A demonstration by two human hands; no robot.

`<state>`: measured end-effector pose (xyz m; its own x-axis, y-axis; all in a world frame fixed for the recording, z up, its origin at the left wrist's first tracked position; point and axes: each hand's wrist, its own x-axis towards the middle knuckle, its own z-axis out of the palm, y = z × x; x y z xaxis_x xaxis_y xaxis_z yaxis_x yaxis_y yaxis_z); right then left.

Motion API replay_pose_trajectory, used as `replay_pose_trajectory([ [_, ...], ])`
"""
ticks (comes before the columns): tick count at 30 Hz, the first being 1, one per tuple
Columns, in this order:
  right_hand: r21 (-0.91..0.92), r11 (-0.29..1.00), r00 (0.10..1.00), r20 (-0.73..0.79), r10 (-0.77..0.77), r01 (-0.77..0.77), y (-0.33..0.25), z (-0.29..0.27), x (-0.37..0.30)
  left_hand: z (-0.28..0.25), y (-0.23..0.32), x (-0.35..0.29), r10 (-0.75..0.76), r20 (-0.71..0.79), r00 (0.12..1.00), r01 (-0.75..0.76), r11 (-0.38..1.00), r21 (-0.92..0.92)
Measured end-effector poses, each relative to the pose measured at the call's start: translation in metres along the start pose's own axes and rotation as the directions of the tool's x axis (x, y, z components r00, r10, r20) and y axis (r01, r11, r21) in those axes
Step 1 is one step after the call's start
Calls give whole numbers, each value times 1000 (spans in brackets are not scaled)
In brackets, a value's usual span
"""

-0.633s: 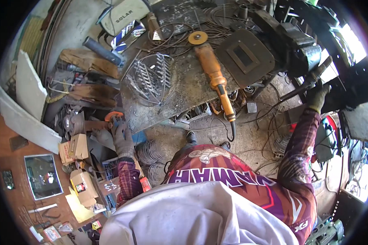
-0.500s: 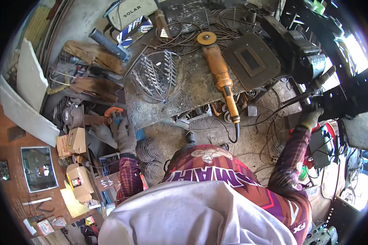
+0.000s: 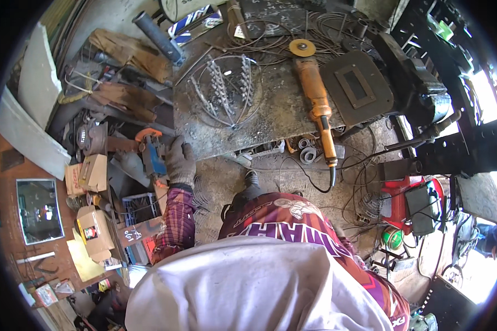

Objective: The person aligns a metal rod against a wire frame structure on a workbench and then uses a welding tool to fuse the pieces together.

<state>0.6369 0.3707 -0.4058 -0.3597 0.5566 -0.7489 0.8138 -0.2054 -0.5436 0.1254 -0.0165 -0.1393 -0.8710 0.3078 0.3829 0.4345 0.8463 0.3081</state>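
Observation:
My left hand (image 3: 180, 163), in a grey-brown work glove, is at the left edge of the metal worktable (image 3: 215, 144). Its fingers are loosely bent and apart, with nothing visible in them. Just left of it stands a blue tool with an orange curved part (image 3: 153, 157). On the tabletop lies a wire ring frame with twisted metal rods (image 3: 222, 91). An orange angle grinder (image 3: 315, 99) with a yellowish disc lies to its right, its handle and cord past the front edge. My right hand does not show; my body hides that forearm.
A dark welding mask (image 3: 356, 88) lies beside the grinder, near a large bench vise (image 3: 411, 77). Cables (image 3: 364, 182) trail over the floor on the right by a red stool (image 3: 397, 201). Cardboard boxes (image 3: 94, 231) and a brown board (image 3: 38, 160) are at left.
My left hand has moved right, away from the blue and orange tool to the table edge. My right hand has drawn back from the dark equipment at right and out of sight.

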Motion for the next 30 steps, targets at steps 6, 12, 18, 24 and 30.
replay_pose_trajectory([
  [6, -444, 853, 961, 143, -236, 275, 10, 13, -29, -14, 2, 8, 13, -6, 1000, -13, 1000, 0],
  [12, -506, 772, 922, 164, -352, 385, 1, 34, -49, -39, 13, 113, 64, -165, 984, -123, 918, -377],
  [18, -405, 892, 979, 42, -201, 200, -25, 68, -87, 0, 26, 266, 375, 116, 920, -260, 803, -536],
  [24, -271, 962, 994, -86, -71, 46, -48, 107, -131, 91, 62, 350, 571, 595, 566, -330, 818, -472],
  [30, -179, 983, 985, -171, 16, -47, -57, 145, -172, 129, 102, 366, 630, 770, 99, -596, 658, -461],
])
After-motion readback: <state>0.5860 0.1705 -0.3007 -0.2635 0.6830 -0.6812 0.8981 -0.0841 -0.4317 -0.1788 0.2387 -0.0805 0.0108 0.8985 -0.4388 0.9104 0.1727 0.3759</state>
